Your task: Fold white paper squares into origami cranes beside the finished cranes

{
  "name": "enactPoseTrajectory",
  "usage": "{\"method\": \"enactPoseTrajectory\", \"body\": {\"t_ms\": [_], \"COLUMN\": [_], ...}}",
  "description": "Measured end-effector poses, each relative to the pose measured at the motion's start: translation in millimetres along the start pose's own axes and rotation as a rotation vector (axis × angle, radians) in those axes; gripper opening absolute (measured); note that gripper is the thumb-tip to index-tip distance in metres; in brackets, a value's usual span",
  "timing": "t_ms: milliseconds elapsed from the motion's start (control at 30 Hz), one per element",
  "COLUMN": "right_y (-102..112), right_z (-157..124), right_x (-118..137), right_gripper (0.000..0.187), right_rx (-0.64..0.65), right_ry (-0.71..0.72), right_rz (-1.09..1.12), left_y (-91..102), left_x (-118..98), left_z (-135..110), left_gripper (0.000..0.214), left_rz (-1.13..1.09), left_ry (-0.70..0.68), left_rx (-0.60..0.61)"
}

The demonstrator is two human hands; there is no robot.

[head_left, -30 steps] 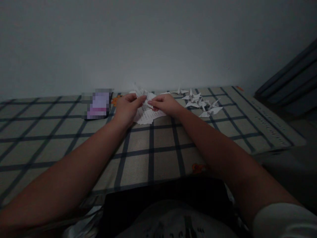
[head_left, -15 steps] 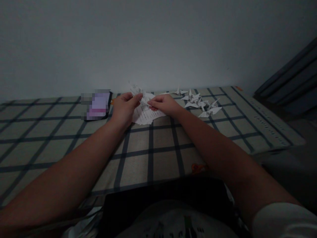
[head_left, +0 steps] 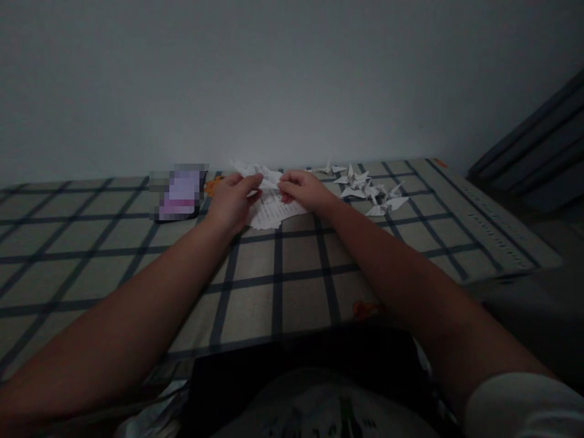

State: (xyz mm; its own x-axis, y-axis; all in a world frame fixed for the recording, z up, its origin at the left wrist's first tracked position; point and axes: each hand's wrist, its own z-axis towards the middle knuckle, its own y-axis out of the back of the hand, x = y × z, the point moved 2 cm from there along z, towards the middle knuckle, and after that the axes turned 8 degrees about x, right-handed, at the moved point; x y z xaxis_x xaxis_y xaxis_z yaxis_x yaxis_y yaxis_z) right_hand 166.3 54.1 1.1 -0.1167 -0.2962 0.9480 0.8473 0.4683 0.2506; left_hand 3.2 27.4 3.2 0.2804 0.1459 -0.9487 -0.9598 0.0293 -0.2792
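Note:
Between my hands is a creased piece of white printed paper [head_left: 262,172], held just above the table. My left hand [head_left: 232,198] pinches its left part between thumb and fingers. On the other side, my right hand [head_left: 301,190] has its fingers closed on the paper's right edge. Beneath them lie printed paper sheets [head_left: 269,213] with uneven edges, partly hidden by my hands. To the right of my right hand sit several folded white paper cranes [head_left: 358,182] in a loose cluster.
A phone [head_left: 182,191] with a lit, blurred screen lies left of my left hand. The checked tablecloth [head_left: 255,274] covers the table, which meets a plain wall [head_left: 292,79]. Orange marks show on the cloth. A dark curtain [head_left: 533,134] hangs at the far right.
The held paper is lower and spread flatter than before, with its upright points tipped down. My right hand has shifted slightly to the right; my left hand stays nearly in place.

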Motion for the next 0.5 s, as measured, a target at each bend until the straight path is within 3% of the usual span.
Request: {"method": "enactPoseTrajectory", "body": {"t_ms": [133, 367, 500], "right_y": [1.8, 4.1, 4.4], "right_z": [-2.1, -2.9, -1.4], "right_x": [3.2, 5.7, 1.8], "right_gripper": [0.018, 0.019, 0.017], "right_rx": [-0.019, -0.024, -0.039], "right_ry": [-0.015, -0.037, -0.009], "right_rz": [-0.008, -0.054, -0.048], "left_y": [1.7, 6.3, 3.7], "left_x": [2.0, -2.5, -3.3], "left_z": [3.2, 2.6, 0.8], "left_gripper": [0.021, 0.031, 0.025], "left_rz": [-0.026, 0.05, 0.01], "left_ry": [0.101, 0.007, 0.042], "left_rx": [0.001, -0.03, -0.015]}}
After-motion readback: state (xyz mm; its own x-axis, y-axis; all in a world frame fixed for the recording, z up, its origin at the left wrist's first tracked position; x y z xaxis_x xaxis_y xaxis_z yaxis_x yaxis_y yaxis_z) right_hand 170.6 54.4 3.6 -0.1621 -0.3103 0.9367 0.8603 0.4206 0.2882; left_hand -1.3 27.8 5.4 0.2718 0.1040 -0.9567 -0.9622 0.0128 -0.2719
